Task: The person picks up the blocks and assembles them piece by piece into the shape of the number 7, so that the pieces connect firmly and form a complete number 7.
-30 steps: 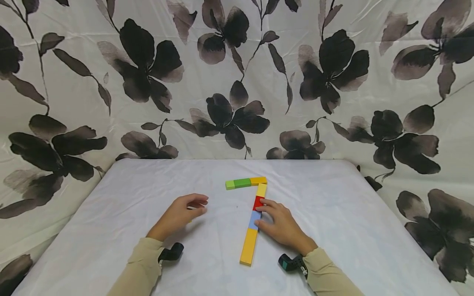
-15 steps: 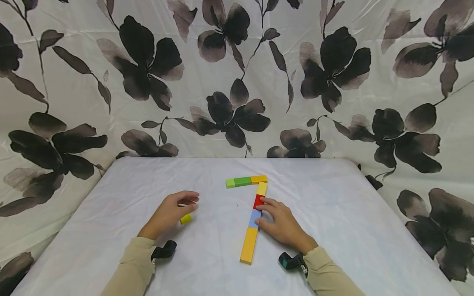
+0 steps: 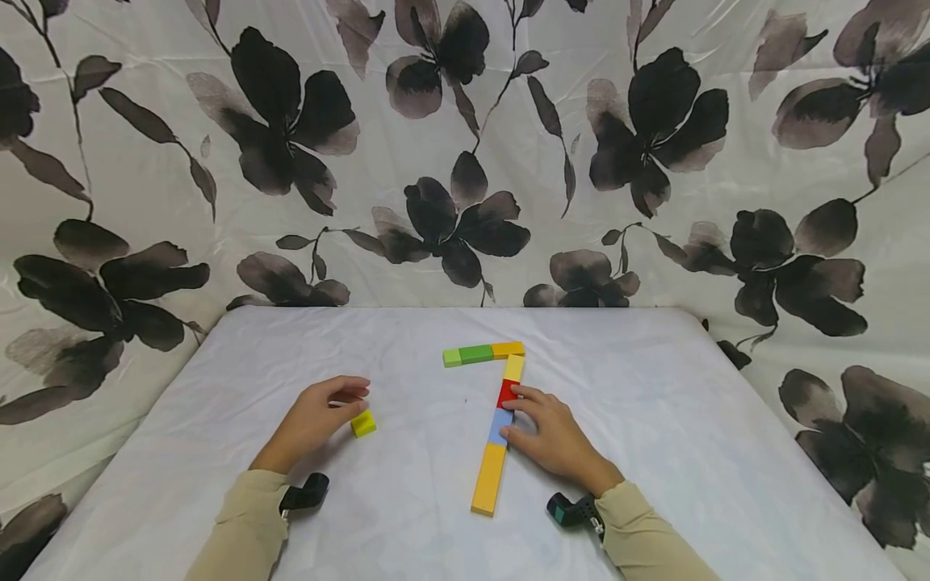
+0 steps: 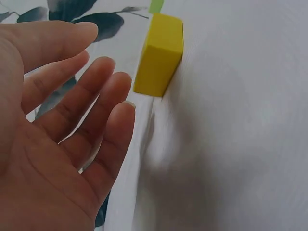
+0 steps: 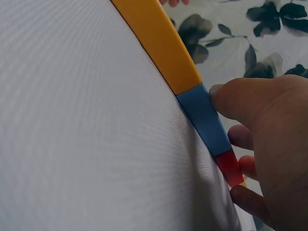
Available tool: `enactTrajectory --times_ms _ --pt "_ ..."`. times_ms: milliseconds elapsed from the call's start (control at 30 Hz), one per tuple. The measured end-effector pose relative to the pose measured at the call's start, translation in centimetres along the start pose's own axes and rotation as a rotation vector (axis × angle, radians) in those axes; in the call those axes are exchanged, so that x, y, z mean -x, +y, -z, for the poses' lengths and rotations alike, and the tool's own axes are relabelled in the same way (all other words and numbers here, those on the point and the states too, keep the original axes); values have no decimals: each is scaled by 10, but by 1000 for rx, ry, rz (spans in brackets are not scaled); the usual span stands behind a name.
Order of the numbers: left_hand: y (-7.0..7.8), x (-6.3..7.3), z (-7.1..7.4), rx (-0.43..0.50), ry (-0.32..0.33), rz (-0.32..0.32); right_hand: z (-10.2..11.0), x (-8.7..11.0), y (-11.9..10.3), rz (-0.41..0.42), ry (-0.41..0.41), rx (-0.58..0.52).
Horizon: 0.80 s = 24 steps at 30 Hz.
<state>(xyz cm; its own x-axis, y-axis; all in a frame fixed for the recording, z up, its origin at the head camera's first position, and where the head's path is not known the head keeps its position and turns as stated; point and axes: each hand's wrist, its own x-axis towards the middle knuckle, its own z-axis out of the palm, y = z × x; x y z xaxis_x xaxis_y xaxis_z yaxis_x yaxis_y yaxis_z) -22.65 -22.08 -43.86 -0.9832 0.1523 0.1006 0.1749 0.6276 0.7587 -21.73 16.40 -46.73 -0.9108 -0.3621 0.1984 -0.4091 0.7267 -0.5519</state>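
My left hand (image 3: 314, 415), fingers relaxed and holding nothing, hovers left of a yellow block (image 3: 364, 424). The left wrist view shows that block standing a little beyond the fingertips (image 4: 122, 84), apart from them. My right hand (image 3: 558, 440) rests along the right side of a slanting row of blocks. Its thumb touches the blue block (image 3: 500, 427), while other fingers lie at the red block (image 3: 506, 394). Below the blue one in that row is a long orange block (image 3: 489, 482); above the red one comes a pale yellow block (image 3: 513, 368).
Across the row's top end runs a shorter row: a light green block (image 3: 451, 358), a green block (image 3: 476, 354) and an orange block (image 3: 508, 350). A white cloth (image 3: 617, 363) covers the table. Behind it hangs a floral curtain (image 3: 545, 153).
My left hand has drawn back to the left, and the yellow block it was hiding has come into sight on the table. The right hand stays at the row.
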Motion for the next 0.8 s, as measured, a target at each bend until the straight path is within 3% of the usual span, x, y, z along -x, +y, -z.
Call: enactTrajectory --times_ms 367,800 --pt "-13 2 2 -49 -9 46 -1 0 1 3 0 15" --pt "-15 7 2 -65 -12 70 -1 1 0 -8 -5 -7"
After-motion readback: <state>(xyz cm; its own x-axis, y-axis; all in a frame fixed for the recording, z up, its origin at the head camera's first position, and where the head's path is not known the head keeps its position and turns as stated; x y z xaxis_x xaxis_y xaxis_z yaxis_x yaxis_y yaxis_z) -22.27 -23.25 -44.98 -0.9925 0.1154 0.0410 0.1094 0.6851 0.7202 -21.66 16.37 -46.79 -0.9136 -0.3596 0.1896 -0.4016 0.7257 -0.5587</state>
